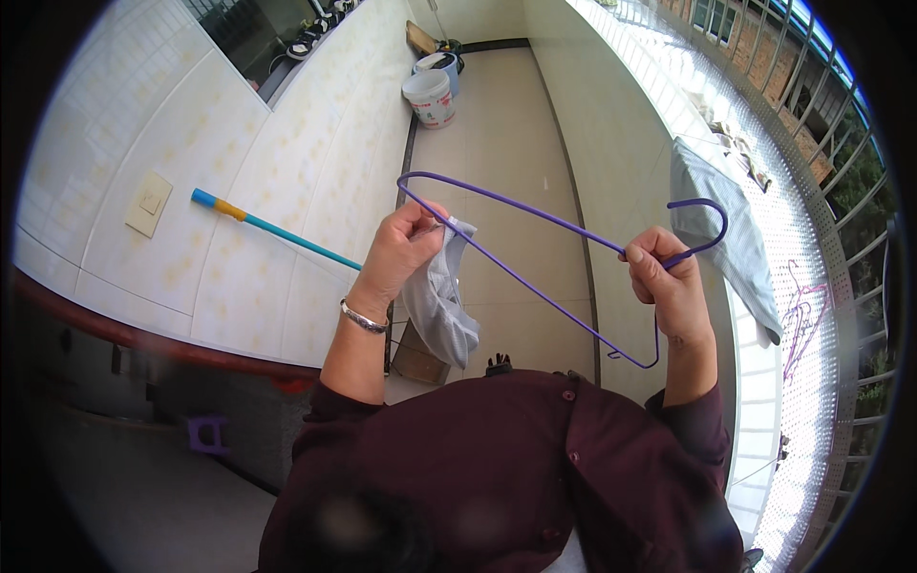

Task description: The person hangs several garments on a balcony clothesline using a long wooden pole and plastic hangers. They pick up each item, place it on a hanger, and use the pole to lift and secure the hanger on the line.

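Note:
My right hand [673,286] grips a purple wire hanger [552,219] close to its hook, with the thumb pressed over the wire. The hook points up and to the right. The hanger's long body stretches left across the walkway to my other hand. Between the fingers of my left hand [403,250] is a light grey cloth garment [444,301], pinched at its upper edge and hanging down. Its exact kind is hard to make out. One hanger arm passes over the garment's top edge at these fingers, and the rounded hanger end sticks out beyond them.
A blue pole [296,239] leans at the left beside a tiled wall with a light switch [150,203]. Buckets [430,98] stand at the far end. Another grey cloth [716,229] drapes over the right ledge, near pink-purple hangers [804,310]. A purple stool [206,435] is lower left.

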Tool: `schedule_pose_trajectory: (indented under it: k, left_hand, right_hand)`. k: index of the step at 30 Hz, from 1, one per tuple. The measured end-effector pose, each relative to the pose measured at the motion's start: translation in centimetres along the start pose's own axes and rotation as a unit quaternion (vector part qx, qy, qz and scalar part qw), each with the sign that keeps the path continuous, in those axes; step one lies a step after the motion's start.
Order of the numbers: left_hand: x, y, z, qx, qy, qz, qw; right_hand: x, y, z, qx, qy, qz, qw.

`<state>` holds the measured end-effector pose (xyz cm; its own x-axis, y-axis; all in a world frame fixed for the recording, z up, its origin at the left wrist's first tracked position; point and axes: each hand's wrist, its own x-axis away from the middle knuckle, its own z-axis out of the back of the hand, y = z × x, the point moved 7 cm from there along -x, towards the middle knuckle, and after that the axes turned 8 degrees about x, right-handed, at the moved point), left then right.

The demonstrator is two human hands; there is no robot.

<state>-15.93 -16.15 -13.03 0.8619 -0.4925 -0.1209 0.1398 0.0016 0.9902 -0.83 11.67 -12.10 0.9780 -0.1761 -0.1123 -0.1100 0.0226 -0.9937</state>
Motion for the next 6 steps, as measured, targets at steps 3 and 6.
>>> schedule_pose_trajectory:
  k: [3, 6]
  left_hand:
    - [0.41, 0.24, -0.19, -0.035, -0.039, -0.003, 0.999]
    - [0.65, 0.44, -0.35, -0.034, -0.068, -0.040, 0.996]
  right_hand:
    - [-0.06, -0.05, -0.10, -0.001, -0.004, 0.001, 1.000]
    - [-0.09, 0.36, -0.16, -0.012, -0.005, 0.000, 1.000]
